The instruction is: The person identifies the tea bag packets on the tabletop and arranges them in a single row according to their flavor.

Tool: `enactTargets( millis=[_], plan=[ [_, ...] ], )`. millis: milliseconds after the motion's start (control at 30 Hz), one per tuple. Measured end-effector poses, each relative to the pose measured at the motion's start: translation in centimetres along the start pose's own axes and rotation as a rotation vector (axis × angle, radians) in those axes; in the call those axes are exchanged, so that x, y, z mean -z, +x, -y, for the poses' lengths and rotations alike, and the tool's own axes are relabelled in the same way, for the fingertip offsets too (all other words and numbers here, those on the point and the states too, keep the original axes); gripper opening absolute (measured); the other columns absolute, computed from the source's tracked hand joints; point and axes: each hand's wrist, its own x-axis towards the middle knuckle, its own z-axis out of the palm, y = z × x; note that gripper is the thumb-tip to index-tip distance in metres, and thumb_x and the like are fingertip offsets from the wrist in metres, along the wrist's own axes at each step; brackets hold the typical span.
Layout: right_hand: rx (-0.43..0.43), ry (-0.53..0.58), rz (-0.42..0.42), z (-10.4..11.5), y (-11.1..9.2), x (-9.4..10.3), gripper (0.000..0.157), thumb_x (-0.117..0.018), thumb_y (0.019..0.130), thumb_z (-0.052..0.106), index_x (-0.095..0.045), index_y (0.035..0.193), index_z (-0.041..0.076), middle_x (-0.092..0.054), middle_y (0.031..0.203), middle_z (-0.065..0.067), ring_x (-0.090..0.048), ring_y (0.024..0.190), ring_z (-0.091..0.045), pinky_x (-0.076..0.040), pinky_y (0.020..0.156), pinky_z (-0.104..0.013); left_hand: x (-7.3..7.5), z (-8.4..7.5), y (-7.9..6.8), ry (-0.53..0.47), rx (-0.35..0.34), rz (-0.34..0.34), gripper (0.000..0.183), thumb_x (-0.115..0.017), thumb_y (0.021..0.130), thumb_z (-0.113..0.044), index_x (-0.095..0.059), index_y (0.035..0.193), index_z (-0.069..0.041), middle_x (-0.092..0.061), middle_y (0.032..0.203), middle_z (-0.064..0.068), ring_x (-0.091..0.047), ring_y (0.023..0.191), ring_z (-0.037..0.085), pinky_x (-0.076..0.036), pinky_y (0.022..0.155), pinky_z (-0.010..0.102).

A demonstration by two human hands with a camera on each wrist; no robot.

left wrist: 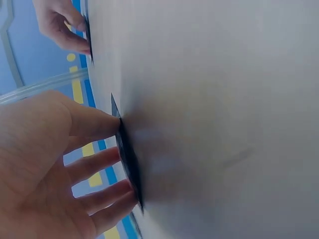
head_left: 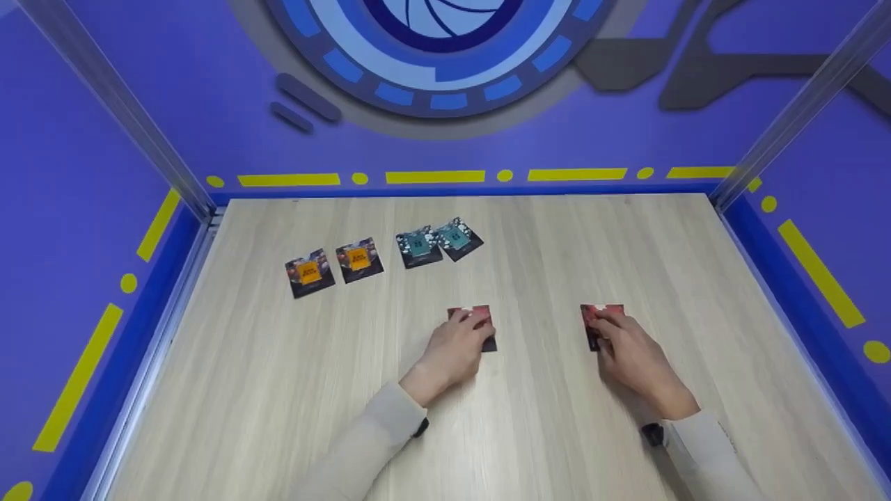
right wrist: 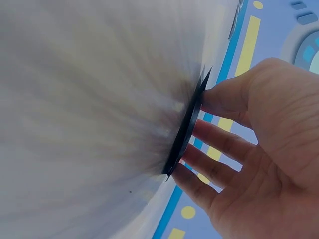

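Two small flat square packets with red and black print lie in the middle and right of the table in the head view. My left hand grips the left red-and-black packet from above, thumb and fingertips spread along its dark edge in the left wrist view. Likewise, my right hand holds the other red-and-black packet by thumb and fingertips. From the right wrist, this packet looks slightly bowed, close against the tabletop. The hands cover much of both printed faces.
Farther back on the wooden table lie two orange-and-black packets at the left. Beside them are two teal-and-black packets, one overlapping the other. Purple walls enclose the table's back and sides.
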Motion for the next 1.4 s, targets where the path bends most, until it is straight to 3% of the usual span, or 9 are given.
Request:
enactTargets(
  millis=[533,800,1100,1400],
  plan=[
    [-0.019,0.000,0.012,0.0,0.0,0.1,0.027,-0.069,0.087,-0.001,-0.070,0.115,-0.001,-0.064,0.122,-0.016,-0.061,0.109,-0.037,-0.054,0.088,-0.053,-1.3,-4.7,4.0,0.091,-0.043,0.001,0.035,-0.063,0.092,-0.018,-0.068,0.127,-0.023,-0.057,0.138,-0.001,-0.050,0.125,0.024,-0.054,0.094,0.038],
    [-0.055,0.000,0.045,0.2,0.1,0.2,0.027,-0.067,0.089,0.001,-0.070,0.116,0.000,-0.062,0.125,-0.014,-0.060,0.111,-0.035,-0.053,0.088,-0.053,-2.0,-6.9,5.6,0.134,-0.022,0.013,0.036,-0.064,0.093,-0.023,-0.067,0.128,-0.028,-0.056,0.137,-0.005,-0.051,0.124,0.023,-0.054,0.090,0.035],
    [-0.028,-0.027,0.000,0.3,0.1,0.1,0.026,-0.071,0.086,-0.001,-0.072,0.112,0.001,-0.064,0.121,-0.015,-0.062,0.110,-0.036,-0.054,0.088,-0.053,-2.1,-8.9,7.1,0.163,-0.034,0.027,0.035,-0.066,0.092,-0.026,-0.067,0.126,-0.032,-0.056,0.134,-0.007,-0.052,0.122,0.020,-0.054,0.088,0.034],
    [-0.061,-0.024,0.032,0.2,0.0,0.1,0.026,-0.068,0.089,0.001,-0.071,0.115,0.002,-0.062,0.124,-0.013,-0.061,0.112,-0.036,-0.053,0.089,-0.054,-2.7,-10.5,8.6,0.181,-0.036,0.039,0.034,-0.064,0.093,-0.030,-0.067,0.126,-0.035,-0.055,0.135,-0.010,-0.049,0.123,0.019,-0.050,0.094,0.032]
  ],
)
